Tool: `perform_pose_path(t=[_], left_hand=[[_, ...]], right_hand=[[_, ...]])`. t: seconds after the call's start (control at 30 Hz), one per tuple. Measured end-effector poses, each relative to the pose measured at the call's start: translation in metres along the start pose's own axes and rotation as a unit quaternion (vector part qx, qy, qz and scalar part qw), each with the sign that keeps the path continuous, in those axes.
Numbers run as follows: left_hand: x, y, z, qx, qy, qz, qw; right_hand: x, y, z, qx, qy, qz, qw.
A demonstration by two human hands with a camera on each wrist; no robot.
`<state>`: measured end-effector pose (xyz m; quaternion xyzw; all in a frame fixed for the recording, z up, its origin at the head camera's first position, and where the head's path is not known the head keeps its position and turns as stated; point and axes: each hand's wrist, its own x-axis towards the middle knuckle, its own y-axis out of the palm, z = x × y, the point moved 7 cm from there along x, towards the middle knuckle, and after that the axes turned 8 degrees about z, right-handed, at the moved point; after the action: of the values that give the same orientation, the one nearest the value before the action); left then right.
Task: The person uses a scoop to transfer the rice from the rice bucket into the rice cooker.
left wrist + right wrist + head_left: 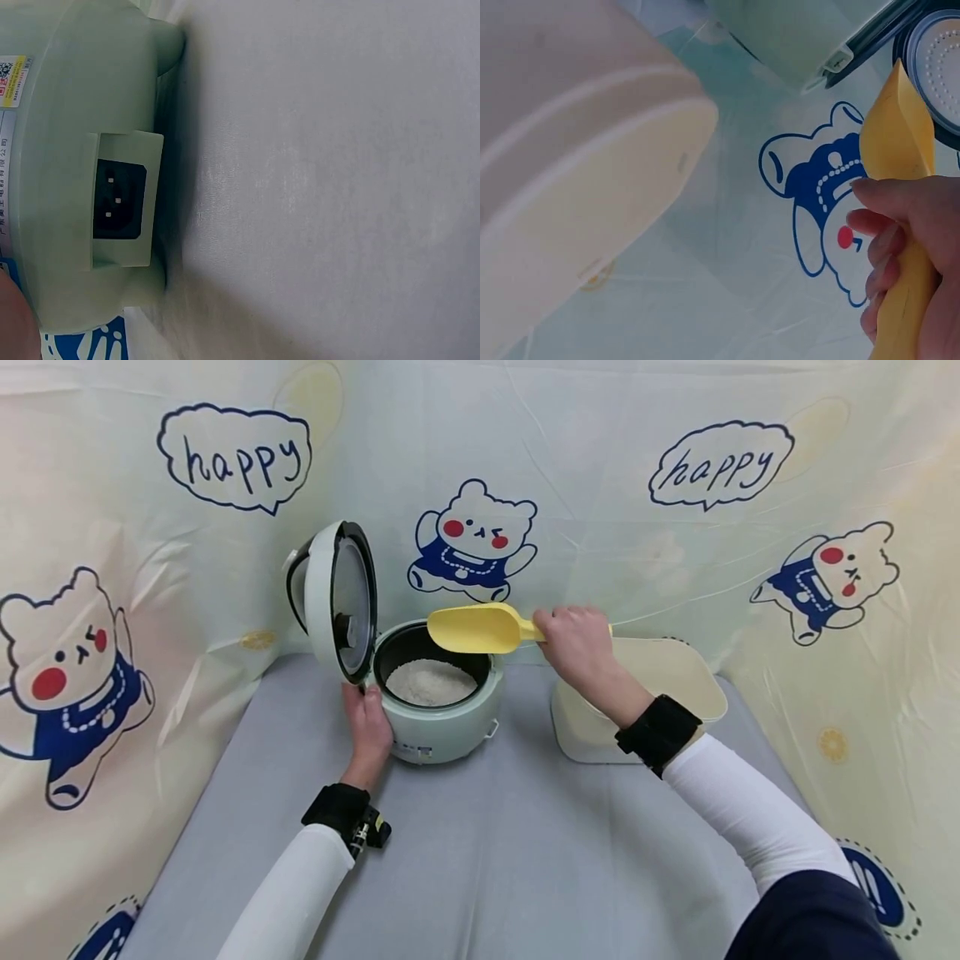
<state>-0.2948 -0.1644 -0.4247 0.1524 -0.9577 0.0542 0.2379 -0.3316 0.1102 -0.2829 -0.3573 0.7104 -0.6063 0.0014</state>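
Note:
My right hand [581,643] grips the handle of a yellow scoop [472,628], raised over the right part of a pale green rice cooker [442,735]. In the right wrist view, fingers [885,274] wrap around the scoop's handle. The cooker's lid [330,597] stands upright at its left. White rice [431,682] lies inside the black inner pot [390,656]. Against the cooker's left side, below the lid, rests my left hand [367,727]; part of it is hidden behind the cooker. The left wrist view shows the cooker's power socket [118,199] and a little of that hand.
A cream-coloured bin [592,739] stands to the right of the cooker, partly behind my right forearm. Grey cloth [480,860] covers the table. A printed curtain [585,527] with bears hangs at the back and sides.

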Motion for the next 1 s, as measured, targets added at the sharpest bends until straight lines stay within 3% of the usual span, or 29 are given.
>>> perform_pose_path(t=[0.1, 0.27, 0.53, 0.63, 0.77, 1.0], left_hand=[[-0.001, 0.000, 0.000, 0.002, -0.004, 0.002, 1.0000], [-0.003, 0.001, -0.001, 0.007, -0.007, 0.003, 0.9999], [-0.002, 0.000, -0.002, 0.005, -0.015, 0.002, 0.9999], [-0.001, 0.000, -0.001, 0.009, -0.013, 0.001, 0.9999], [0.000, 0.003, -0.001, 0.012, -0.008, 0.010, 0.9998], [-0.001, 0.000, 0.000, -0.002, -0.040, 0.007, 0.9992]], right_hand=[[-0.006, 0.008, -0.007, 0.042, 0.020, 0.024, 0.999], [-0.021, 0.025, -0.024, 0.097, 0.065, 0.104, 0.988], [-0.054, 0.039, -0.065, 0.197, 0.110, 0.214, 0.950], [-0.072, 0.036, -0.086, 0.200, 0.110, 0.214, 0.950], [-0.105, 0.029, -0.119, 0.198, 0.141, 0.204, 0.949], [-0.152, 0.026, -0.165, 0.190, 0.183, 0.273, 0.925]])
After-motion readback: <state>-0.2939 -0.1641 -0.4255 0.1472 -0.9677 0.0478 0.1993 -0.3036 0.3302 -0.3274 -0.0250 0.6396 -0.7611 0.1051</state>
